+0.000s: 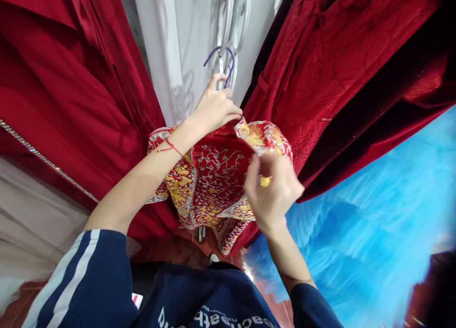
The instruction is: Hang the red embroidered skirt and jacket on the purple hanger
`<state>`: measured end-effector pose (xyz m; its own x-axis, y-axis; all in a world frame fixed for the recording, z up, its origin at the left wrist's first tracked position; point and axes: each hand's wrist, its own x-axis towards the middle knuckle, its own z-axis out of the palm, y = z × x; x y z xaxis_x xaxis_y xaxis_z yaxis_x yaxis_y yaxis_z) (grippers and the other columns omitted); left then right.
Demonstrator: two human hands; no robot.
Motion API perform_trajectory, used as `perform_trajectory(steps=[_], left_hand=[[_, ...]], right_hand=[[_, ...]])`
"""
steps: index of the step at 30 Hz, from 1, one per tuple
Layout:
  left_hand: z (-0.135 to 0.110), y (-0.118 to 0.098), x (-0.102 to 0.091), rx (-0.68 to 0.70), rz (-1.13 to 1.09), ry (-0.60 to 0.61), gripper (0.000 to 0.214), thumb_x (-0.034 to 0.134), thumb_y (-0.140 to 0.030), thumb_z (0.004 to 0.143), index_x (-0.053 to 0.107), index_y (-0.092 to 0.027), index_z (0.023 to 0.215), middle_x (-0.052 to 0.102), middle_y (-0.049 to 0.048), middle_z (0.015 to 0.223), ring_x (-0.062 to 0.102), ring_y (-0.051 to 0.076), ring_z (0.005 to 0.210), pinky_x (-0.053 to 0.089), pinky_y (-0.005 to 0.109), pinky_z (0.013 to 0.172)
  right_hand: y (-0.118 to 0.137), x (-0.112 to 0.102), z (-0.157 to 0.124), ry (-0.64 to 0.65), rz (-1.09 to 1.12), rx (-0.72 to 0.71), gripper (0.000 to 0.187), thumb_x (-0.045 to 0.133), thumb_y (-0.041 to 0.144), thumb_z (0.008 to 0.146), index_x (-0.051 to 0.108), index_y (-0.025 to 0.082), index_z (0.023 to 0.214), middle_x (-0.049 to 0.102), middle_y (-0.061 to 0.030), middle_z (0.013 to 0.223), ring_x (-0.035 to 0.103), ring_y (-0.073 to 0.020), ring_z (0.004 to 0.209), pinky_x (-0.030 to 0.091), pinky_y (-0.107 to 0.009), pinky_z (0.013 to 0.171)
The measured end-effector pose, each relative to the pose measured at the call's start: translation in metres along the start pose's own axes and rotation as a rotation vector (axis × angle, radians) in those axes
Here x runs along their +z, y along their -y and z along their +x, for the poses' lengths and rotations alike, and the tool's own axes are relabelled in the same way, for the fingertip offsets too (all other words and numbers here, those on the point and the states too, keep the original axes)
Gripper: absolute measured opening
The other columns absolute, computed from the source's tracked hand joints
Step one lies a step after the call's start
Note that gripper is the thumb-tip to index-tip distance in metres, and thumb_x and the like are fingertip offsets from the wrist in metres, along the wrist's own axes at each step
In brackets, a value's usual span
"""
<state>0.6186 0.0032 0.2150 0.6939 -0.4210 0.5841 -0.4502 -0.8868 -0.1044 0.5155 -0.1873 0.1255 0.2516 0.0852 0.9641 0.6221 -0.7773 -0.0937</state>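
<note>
A red jacket (219, 176) with gold and silver embroidery hangs in front of me on a purple clothes hanger (233, 64). The hanger's hook passes through a white ring-shaped holder (225, 22). My left hand (215, 105) is closed at the base of the hook, by the jacket's neckline; its fingertips touch the collar area. Lower and to the right, my right hand (273, 188) is closed in a pinch on the jacket's front edge and is slightly blurred. A small yellow piece (264, 181) shows at its fingers. The jacket's front stands open, its lining partly visible.
Dark red garments (89, 81) hang on the left, and red patterned and velvet ones (313, 81) on the right. Fluffy blue fabric (363, 214) fills the lower right. Pale sheer fabric (24, 214) hangs at the far left. Reddish floor tiles (167, 247) show below.
</note>
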Motion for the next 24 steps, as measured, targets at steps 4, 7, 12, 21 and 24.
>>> perform_trajectory(steps=[4, 7, 12, 21, 24], left_hand=[[0.002, 0.003, 0.002, -0.011, -0.005, 0.015, 0.034, 0.044, -0.044, 0.096, 0.075, -0.033, 0.106, 0.072, 0.0044, 0.095, 0.055, 0.031, 0.119, 0.021, 0.065, 0.112], [-0.004, -0.006, 0.001, -0.004, 0.025, 0.012, 0.038, 0.039, -0.039, 0.098, 0.072, -0.031, 0.114, 0.073, 0.0056, 0.096, 0.054, 0.030, 0.122, 0.019, 0.064, 0.115], [-0.055, -0.055, 0.014, -0.175, 0.030, -0.243, 0.044, 0.044, -0.031, 0.096, 0.057, -0.025, 0.137, 0.068, 0.0108, 0.123, 0.053, 0.028, 0.125, 0.030, 0.053, 0.113], [-0.092, -0.060, 0.073, -0.447, -0.190, -0.384, 0.015, 0.058, -0.037, 0.094, 0.061, -0.023, 0.098, 0.073, 0.0018, 0.089, 0.063, 0.019, 0.089, 0.041, 0.036, 0.087], [-0.085, -0.052, 0.075, -0.439, -0.236, -0.416, 0.015, 0.062, -0.037, 0.092, 0.060, -0.022, 0.092, 0.072, 0.0024, 0.092, 0.063, 0.019, 0.090, 0.042, 0.035, 0.086]], right_hand=[[0.021, 0.063, -0.047, 0.307, -0.032, -0.046, 0.023, 0.042, 0.011, 0.095, 0.049, 0.023, 0.076, 0.053, -0.0027, 0.065, 0.049, -0.0164, 0.059, 0.035, -0.029, 0.055], [0.011, 0.104, -0.065, 0.508, -0.044, 0.045, 0.022, 0.041, 0.007, 0.093, 0.052, 0.020, 0.079, 0.059, -0.0056, 0.071, 0.052, -0.0165, 0.061, 0.034, -0.029, 0.055], [-0.047, 0.065, -0.040, 0.369, 0.237, -0.041, 0.010, 0.054, 0.025, 0.095, 0.060, 0.019, 0.090, 0.066, -0.0043, 0.079, 0.061, -0.0158, 0.071, 0.044, -0.027, 0.066], [-0.158, 0.022, -0.009, 0.409, 0.227, 0.122, 0.040, 0.037, 0.041, 0.102, 0.057, 0.020, 0.130, 0.068, -0.0124, 0.122, 0.064, -0.0254, 0.110, 0.050, -0.044, 0.095], [-0.171, 0.027, -0.012, 0.453, 0.204, 0.195, 0.045, 0.030, 0.049, 0.103, 0.065, 0.022, 0.111, 0.070, -0.0116, 0.114, 0.063, -0.0267, 0.107, 0.048, -0.045, 0.095]])
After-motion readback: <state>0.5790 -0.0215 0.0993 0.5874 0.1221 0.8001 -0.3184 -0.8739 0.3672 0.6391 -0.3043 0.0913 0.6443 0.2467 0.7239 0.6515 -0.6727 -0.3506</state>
